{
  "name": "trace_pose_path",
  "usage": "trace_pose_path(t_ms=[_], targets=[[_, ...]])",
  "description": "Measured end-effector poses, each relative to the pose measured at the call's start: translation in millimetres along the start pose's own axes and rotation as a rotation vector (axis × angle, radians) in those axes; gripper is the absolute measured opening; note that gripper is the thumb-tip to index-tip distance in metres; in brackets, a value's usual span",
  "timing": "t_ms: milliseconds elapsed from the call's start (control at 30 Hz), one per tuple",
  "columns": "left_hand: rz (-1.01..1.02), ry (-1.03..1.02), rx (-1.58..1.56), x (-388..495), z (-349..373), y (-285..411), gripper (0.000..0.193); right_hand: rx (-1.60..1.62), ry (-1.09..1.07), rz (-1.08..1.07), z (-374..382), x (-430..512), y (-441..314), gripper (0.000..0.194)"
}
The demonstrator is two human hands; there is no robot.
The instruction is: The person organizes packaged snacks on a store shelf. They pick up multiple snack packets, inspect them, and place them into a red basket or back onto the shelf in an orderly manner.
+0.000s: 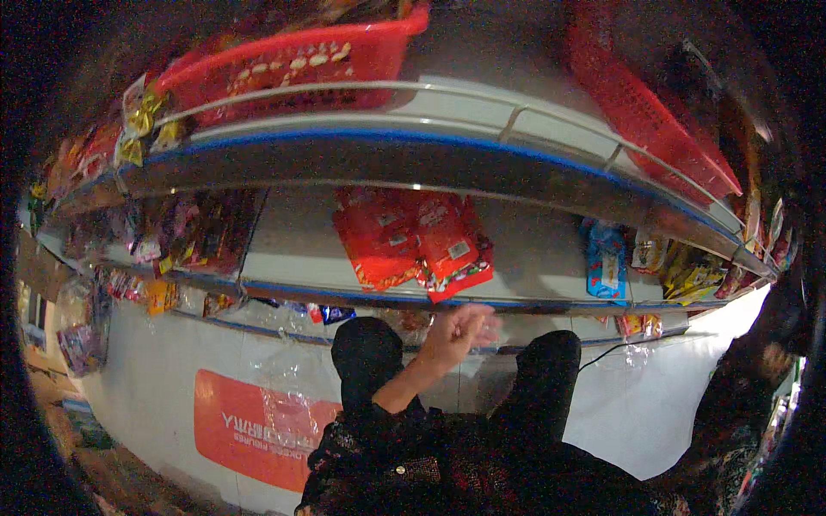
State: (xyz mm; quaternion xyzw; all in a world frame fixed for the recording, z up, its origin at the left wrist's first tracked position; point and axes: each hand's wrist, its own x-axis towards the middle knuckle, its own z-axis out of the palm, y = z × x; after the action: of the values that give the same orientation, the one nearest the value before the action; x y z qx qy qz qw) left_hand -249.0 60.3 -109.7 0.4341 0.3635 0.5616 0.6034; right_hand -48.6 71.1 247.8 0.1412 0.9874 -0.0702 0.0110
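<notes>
My left hand [463, 327] reaches up from the lower left, in front of the lower shelf edge, its fingers blurred and loosely apart, with nothing visible in it. Just above and behind it, red snack packets [445, 242] lie in overlapping stacks on the shelf [297, 267]. Their lower ends come close to the blue-trimmed front edge. My right hand cannot be made out; a dark patterned sleeve [716, 413] shows at the right. My dark-clad knees flank the left forearm.
An upper shelf with a wire rail [452, 90] holds red plastic baskets [290, 64] [658, 122]. Blue packets [605, 258] and yellow packets [694, 274] stand right of the red ones. Dark packets [187, 232] fill the left. Small packs sit on a lower ledge.
</notes>
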Motion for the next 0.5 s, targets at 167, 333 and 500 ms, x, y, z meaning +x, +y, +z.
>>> trace_pose_path(t_ms=[167, 333, 500], targets=[[0.148, 0.242, -0.002, -7, -16, 8, 0.042, 0.167, 0.042, 0.068, 90, 46, 32, 0.015], [0.264, 0.345, 0.045, -27, -29, 2, 0.030, 0.029, 0.157, 0.563, 220, 139, 114, 0.029], [0.318, 0.391, 0.064, -33, -44, -14, 0.028, -0.072, 0.216, 0.617, 289, 193, 150, 0.046]])
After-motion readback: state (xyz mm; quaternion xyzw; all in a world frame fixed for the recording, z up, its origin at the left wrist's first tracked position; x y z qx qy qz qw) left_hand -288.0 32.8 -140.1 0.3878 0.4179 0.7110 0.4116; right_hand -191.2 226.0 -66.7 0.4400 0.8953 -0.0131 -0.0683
